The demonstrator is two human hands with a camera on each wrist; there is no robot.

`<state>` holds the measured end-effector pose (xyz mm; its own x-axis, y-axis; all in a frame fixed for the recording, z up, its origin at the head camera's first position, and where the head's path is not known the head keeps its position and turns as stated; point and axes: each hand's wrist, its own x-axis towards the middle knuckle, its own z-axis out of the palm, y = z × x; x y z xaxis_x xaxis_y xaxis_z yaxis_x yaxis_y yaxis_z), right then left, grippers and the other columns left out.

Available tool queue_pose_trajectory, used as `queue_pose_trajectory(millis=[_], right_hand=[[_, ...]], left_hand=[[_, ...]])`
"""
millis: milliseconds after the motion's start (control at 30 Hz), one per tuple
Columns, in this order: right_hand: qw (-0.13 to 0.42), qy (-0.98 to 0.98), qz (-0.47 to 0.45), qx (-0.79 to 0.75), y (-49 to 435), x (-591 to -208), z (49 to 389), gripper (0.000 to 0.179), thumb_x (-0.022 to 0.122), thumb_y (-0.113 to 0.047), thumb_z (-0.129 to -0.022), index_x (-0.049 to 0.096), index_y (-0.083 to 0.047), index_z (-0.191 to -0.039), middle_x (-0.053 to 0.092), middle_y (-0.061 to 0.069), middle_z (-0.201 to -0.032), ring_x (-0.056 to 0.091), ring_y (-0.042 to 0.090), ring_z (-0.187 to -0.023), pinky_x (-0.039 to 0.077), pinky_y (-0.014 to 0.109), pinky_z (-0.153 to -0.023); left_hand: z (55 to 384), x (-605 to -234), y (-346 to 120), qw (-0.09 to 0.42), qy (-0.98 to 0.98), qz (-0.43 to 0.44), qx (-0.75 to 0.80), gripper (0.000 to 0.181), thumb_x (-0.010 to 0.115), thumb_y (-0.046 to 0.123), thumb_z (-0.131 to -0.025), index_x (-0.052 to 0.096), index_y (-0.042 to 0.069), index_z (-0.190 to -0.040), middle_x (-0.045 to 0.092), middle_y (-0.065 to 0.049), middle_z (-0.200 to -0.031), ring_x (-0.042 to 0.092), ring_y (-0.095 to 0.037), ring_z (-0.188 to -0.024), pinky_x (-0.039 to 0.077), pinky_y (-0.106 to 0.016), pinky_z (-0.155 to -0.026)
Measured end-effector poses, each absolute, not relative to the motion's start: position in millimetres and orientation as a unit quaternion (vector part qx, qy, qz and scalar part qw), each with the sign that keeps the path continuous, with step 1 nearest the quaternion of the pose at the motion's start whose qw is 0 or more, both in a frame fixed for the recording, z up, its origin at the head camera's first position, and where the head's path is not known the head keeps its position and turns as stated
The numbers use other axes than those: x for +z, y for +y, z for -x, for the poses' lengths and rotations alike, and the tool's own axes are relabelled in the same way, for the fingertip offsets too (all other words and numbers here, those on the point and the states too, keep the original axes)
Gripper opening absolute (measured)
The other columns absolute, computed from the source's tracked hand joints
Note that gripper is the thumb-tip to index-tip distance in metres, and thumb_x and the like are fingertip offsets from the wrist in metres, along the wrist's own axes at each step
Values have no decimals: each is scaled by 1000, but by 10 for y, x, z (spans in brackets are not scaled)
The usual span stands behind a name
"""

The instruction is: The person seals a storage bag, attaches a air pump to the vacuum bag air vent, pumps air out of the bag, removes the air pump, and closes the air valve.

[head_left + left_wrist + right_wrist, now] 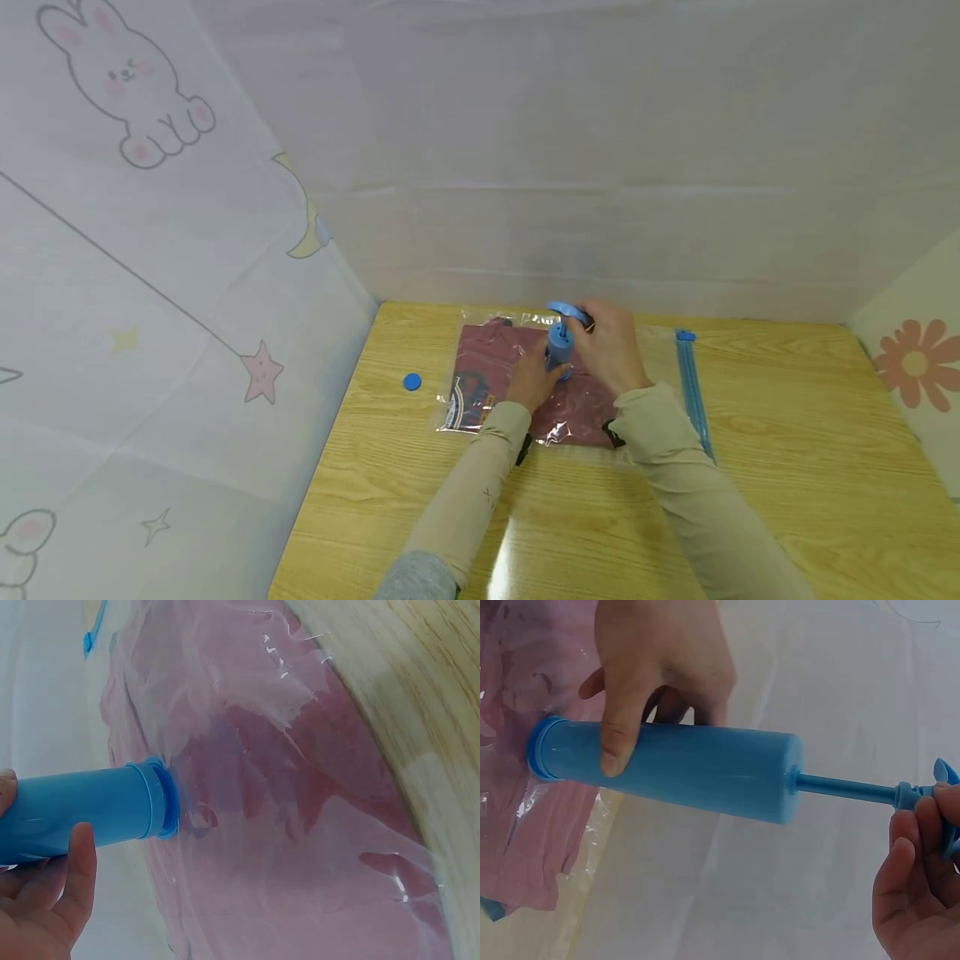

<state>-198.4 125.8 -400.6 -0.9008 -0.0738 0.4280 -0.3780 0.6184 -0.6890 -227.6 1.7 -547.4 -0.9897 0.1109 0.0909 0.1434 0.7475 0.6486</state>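
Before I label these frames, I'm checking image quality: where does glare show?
Head: a bright streak on the table, small glints on the bag; left wrist: white glints along the bag's creases; right wrist: glints on the bag near the pump.

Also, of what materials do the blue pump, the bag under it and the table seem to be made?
Blue pump: probably hard plastic, smooth with a soft sheen, judging by its even colour and crisp edges.
Bag: clear, glossy plastic film, as its wrinkles and bright reflections suggest.
Table: wood or printed laminate, somewhat glossy; grain and glare show, but leave it open.
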Motion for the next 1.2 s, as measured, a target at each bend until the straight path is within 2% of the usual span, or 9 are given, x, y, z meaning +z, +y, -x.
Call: queue_pose_trajectory(millis=[333,433,733,1200], right_hand=[[120,-898,-96,411,1261,-4185,2004,16,62,-12,-93,68,2,-98,69,18,-89,65,30,-76,53,42,-67],[118,-901,-93,408,1258,-4246,2013,16,62,-12,-92,68,2,-98,70,18,-88,65,29,-75,52,40,-66],[102,-907,-85,399,1280,-4364,2041,18,62,-13,-92,68,2,-101,71,19,-94,67,32,-80,54,45,-72],[96,-909,-85,396,1272,-4345,2034,20,61,-12,-93,67,3,-104,70,22,-100,67,36,-88,53,48,-78]], left_hand=[[2264,-5458,15,30,-937,74,-340,54,72,32,-87,50,18,-134,70,-9,-116,69,-29,-102,56,-42,-86],[2255,-5459,13,31,-938,77,-337,54,72,32,-87,50,18,-134,70,-9,-115,69,-28,-102,56,-41,-86],[2232,-5476,17,48,-947,92,-303,59,70,35,-88,46,16,-138,70,-10,-114,70,-29,-97,57,-41,-81],[2248,-5501,15,50,-940,88,-327,59,72,31,-87,47,17,-138,70,-12,-116,69,-30,-100,57,-42,-83]])
